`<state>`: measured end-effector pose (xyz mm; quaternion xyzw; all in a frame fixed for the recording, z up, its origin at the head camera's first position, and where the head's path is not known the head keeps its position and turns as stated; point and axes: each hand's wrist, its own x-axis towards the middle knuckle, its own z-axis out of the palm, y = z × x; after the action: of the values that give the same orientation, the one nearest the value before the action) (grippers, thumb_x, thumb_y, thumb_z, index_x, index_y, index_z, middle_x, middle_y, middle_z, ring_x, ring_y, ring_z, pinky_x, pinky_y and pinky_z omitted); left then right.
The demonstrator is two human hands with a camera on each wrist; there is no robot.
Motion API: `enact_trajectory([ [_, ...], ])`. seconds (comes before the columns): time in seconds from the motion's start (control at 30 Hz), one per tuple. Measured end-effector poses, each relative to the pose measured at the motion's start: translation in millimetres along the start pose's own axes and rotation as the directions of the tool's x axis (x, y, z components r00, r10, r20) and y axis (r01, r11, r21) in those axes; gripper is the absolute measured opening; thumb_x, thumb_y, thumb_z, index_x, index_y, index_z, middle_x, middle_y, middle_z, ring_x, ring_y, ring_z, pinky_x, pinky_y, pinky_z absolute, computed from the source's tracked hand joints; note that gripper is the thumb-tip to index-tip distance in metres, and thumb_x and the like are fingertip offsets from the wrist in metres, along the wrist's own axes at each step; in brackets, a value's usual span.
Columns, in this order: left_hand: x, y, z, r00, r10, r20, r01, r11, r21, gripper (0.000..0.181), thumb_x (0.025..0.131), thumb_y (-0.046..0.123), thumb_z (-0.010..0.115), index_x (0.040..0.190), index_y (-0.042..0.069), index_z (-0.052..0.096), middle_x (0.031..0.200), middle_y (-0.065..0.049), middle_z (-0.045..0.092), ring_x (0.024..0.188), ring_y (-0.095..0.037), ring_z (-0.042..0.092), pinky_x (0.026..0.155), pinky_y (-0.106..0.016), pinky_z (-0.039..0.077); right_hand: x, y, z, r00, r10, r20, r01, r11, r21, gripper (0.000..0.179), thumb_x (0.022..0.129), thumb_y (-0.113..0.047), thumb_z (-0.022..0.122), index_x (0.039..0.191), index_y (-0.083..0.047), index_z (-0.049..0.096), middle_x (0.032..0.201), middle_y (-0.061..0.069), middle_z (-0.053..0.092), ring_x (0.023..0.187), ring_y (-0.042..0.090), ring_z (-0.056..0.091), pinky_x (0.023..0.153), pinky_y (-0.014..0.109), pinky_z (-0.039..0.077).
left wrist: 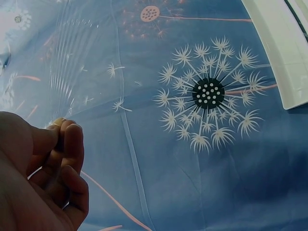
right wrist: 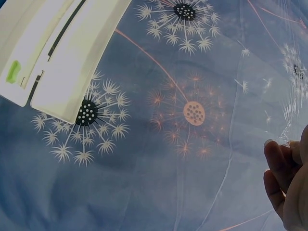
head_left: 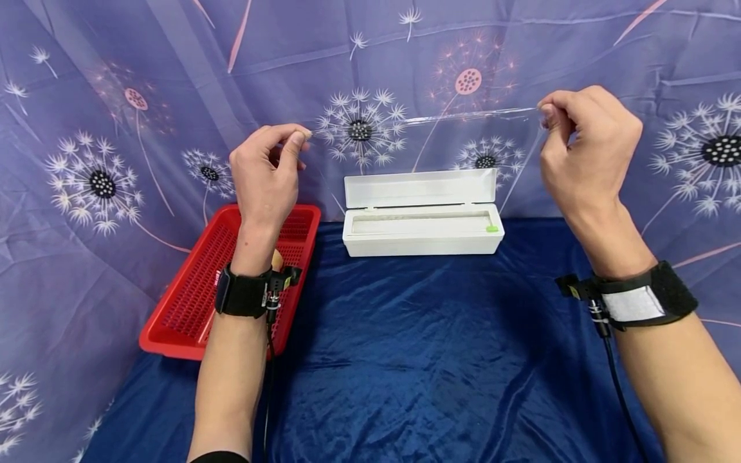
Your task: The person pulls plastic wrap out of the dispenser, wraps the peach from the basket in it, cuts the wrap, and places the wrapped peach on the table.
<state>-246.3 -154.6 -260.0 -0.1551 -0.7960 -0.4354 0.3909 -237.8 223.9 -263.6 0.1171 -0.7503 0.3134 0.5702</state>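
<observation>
Clear cling film (head_left: 475, 117) stretches between both hands, its top edge pulled taut and shiny. My left hand (head_left: 266, 167) pinches one corner between thumb and forefinger. The other corner is pinched by my right hand (head_left: 596, 145), raised slightly higher. Below the film stands a long white cling film box (head_left: 422, 245) with its lid (head_left: 419, 188) tipped up at the back. Faint film edges slant down from the hands to the box's ends. A green slider (head_left: 491, 229) sits at its right end. In the left wrist view, the film (left wrist: 65, 67) fans out in creases from the fingertips.
A red plastic basket (head_left: 168, 349) stands at the left, partly behind my left forearm, with a tan item (head_left: 276, 258) inside, mostly hidden. Blue cloth (head_left: 417, 341) covers the table. A purple dandelion-print curtain (head_left: 289, 58) hangs close behind the box.
</observation>
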Motion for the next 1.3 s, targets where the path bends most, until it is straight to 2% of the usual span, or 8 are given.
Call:
enact_trajectory([
  [0.27,1.8,4.1,-0.7,1.000,0.009,-0.003,-0.009,1.000,-0.002,0.019,0.105,0.024,0.070,0.103,0.013,0.085,0.088,0.001,0.076,0.064,-0.006,0.064,0.065,-0.022,0.051,1.2,-1,-2,1.000,0.002,-0.002,-0.002,1.000,0.001,0.027,0.104,-0.009,0.062,0.090,0.003,0.081,0.081,0.024,0.071,0.067,0.020,0.046,0.073,0.014,0.026],
  [0.57,2.8,8.2,-3.1,1.000,0.015,-0.006,-0.015,1.000,-0.012,0.020,0.105,0.025,0.069,0.103,0.013,0.085,0.088,0.001,0.076,0.065,-0.006,0.065,0.066,-0.022,0.051,4.1,-2,-4,1.000,-0.023,-0.013,0.023,1.000,-0.009,0.027,0.104,-0.009,0.061,0.090,0.003,0.080,0.080,0.024,0.070,0.067,0.037,0.054,0.074,0.014,0.026],
  [1.3,5.2,16.9,-6.2,1.000,0.023,-0.019,-0.023,1.000,-0.004,0.019,0.105,0.026,0.070,0.104,0.015,0.085,0.088,0.001,0.076,0.064,-0.006,0.064,0.065,-0.021,0.049,7.2,-7,-8,0.999,-0.015,-0.028,0.015,1.000,-0.016,0.025,0.102,-0.007,0.060,0.090,0.004,0.079,0.081,0.026,0.069,0.068,0.038,0.049,0.076,0.017,0.024],
])
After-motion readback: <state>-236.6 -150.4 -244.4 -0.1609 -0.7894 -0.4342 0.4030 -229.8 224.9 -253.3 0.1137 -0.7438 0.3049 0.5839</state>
